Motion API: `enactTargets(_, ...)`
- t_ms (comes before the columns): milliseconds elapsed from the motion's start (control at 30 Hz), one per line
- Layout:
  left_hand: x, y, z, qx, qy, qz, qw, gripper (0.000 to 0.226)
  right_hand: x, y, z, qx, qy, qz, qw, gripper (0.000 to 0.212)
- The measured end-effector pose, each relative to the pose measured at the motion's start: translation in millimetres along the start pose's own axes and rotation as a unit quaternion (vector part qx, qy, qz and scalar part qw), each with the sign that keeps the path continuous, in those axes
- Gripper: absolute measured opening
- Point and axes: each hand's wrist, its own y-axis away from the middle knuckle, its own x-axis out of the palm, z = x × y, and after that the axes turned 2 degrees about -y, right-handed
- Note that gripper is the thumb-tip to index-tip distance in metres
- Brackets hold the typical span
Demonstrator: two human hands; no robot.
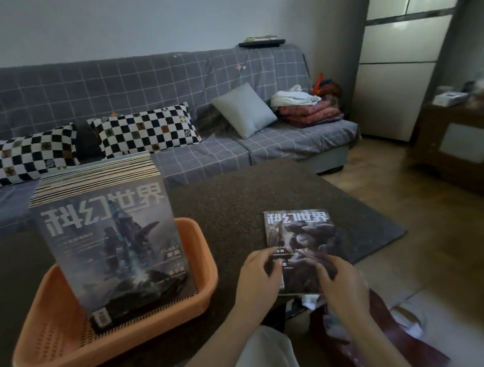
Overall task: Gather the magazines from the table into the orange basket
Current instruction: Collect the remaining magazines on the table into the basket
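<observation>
On the table's (234,200) near edge, my left hand (258,272) and right hand (342,283) pinch the last loose magazine (300,238); next, I'd lift it onto the orange basket's (198,268) stack (112,243).

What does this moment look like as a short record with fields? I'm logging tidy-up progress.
basket: orange basket on the table, left of the hands
in basket: stack of magazines, standing tilted
on table: one magazine lying flat
left hand: grips the magazine's near edge
right hand: grips the same edge
progress: last visible loose magazine not yet lifted
</observation>
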Motion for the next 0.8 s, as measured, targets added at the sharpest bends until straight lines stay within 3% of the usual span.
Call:
enactTargets(100,20.6,-2.2,-1.2,-0.056,0.010,0.035,0.998,0.040,-3.5,-8.3,-27.4,0.059,0.050,0.041,0.996,0.050)
enactTargets(167,29.0,-1.6,0.2,-0.086,0.028,0.049,0.995,0.043,-3.9,-13.8,-41.2,0.099,-0.006,0.071,0.993,0.056)
enactTargets(333,36.0,-10.3,2.6,-0.161,0.070,0.025,0.984,0.046,-5.0,-22.9,-57.8,0.160,-0.159,0.059,0.973,0.037)
enactTargets(467,34.4,-17.3,-0.7,-0.219,0.142,0.028,0.965,0.049,-10.2,-27.5,-62.4,0.239,-0.274,0.094,0.927,0.026)
enactTargets(667,26.0,-7.2,-0.4,-0.258,0.197,0.035,0.945,0.047,-28.8,-11.2,-59.6,0.247,-0.464,0.114,0.843,0.015)
enactTargets(800,20.2,1.8,-2.8,-0.260,0.242,0.035,0.934,0.048,-40.3,5.8,-55.7,0.235,-0.527,0.112,0.809,0.012)
